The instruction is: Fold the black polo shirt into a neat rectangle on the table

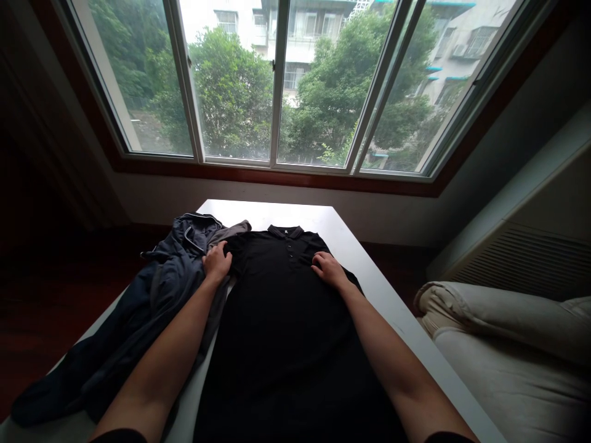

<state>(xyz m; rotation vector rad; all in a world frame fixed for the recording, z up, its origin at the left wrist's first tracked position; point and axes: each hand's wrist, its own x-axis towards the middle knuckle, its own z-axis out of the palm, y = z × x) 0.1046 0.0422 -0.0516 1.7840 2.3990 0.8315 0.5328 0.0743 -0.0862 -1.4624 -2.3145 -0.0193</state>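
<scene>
Forearms span a black shirt, likely best smoothed evenly outward, left hand and right hand at its upper sides, grip impossible to tell.

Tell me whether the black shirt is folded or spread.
Spread: the black shirt lies front up on the white table, collar at the far end, body laid wide. Its hem is out of frame.

Shirt: solid black, no pattern noted; label at the neck, dark with a white mark. Jacket: dark navy blue, thin white piping. Cloth beside it: plain grey-brown. Table: white. Floor: dark reddish brown. Sofa: plain cream. Window trim: reddish brown. Trees: green.
</scene>
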